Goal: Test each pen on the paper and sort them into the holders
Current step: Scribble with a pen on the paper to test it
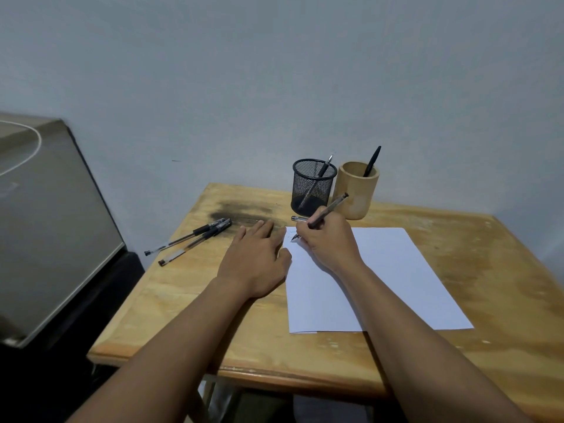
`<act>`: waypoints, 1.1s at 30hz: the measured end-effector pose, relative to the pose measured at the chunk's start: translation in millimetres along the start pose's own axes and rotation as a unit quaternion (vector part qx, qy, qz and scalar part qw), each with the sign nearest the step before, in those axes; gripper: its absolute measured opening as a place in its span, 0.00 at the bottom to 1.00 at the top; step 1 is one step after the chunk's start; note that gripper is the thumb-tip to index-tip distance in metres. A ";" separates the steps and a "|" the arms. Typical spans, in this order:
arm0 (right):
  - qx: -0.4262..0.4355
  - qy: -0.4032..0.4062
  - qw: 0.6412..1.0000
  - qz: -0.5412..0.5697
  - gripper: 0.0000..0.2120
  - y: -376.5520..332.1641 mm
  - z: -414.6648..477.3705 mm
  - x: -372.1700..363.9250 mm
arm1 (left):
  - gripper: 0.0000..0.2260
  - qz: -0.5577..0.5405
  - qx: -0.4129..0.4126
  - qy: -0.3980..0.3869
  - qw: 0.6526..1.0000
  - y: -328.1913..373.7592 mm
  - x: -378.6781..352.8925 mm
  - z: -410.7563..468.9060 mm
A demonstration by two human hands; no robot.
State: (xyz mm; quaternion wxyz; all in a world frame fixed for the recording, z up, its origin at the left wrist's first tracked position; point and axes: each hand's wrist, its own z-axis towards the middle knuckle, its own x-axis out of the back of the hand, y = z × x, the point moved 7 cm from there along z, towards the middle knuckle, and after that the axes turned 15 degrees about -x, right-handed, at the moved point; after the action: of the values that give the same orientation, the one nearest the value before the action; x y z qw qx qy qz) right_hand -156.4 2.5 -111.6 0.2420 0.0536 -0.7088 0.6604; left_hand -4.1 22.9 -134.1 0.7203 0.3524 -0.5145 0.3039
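Right hand pinches pen, tip on paper, barrel slanting up-right toward wooden holder just beyond; left hand lies flat, fingers spread, on desk.

Bare forearms, bare left hand, right hand

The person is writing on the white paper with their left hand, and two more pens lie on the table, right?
Not quite. The head view shows the right hand gripping the pen and writing on the white paper. The left hand only rests flat at the paper's edge. The rest is right: two more pens lie on the table.
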 end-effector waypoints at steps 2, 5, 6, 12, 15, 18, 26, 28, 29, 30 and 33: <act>-0.004 0.005 1.000 -0.003 0.10 0.2 -0.3 1.6 | 0.29 0.001 0.002 -0.003 1.000 0.1 0.0 0.2; -0.014 0.005 1.000 -0.011 0.08 1.3 0.0 1.7 | 0.29 -0.001 0.003 -0.006 1.000 0.0 0.3 -0.5; -0.017 0.004 1.000 -0.014 0.08 1.1 -0.1 1.6 | 0.29 0.000 0.003 -0.006 1.000 0.3 0.7 -0.8; -0.025 0.013 0.999 -0.032 0.10 0.6 -1.2 3.8 | 0.29 0.003 0.004 -0.009 1.000 0.5 1.1 -1.3; -0.032 0.018 0.999 -0.039 0.09 1.5 -1.1 5.4 | 0.30 0.002 0.005 -0.010 1.000 0.5 1.1 -1.0; -0.038 0.025 0.998 -0.044 0.10 1.8 -1.2 7.3 | 0.30 -0.002 0.007 -0.012 1.000 1.0 1.9 -1.8; -0.048 0.035 0.997 -0.052 0.14 0.5 -2.5 11.5 | 0.26 -0.003 0.005 -0.016 1.000 0.2 1.9 -1.8; -0.049 0.033 0.997 -0.055 0.13 0.4 -1.6 12.7 | 0.26 -0.006 0.005 -0.016 1.000 0.3 2.0 -1.8; -0.050 0.027 0.997 -0.055 0.13 0.2 -1.1 12.7 | 0.25 -0.007 0.006 -0.016 1.000 0.4 2.2 -2.2; -0.052 0.021 0.997 -0.055 0.12 0.1 -0.2 12.6 | 0.25 -0.007 0.006 -0.017 1.000 0.7 2.7 -2.5; -0.050 0.014 0.997 -0.058 0.13 0.5 1.1 13.6 | 0.25 -0.007 0.006 -0.022 1.000 0.9 3.4 -3.0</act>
State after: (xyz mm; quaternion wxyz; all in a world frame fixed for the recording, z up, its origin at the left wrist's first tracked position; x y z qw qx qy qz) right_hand -168.9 4.9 -106.4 0.2923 0.0734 -0.7333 0.6095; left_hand -2.3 26.1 -131.4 0.7087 0.3670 -0.5260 0.2939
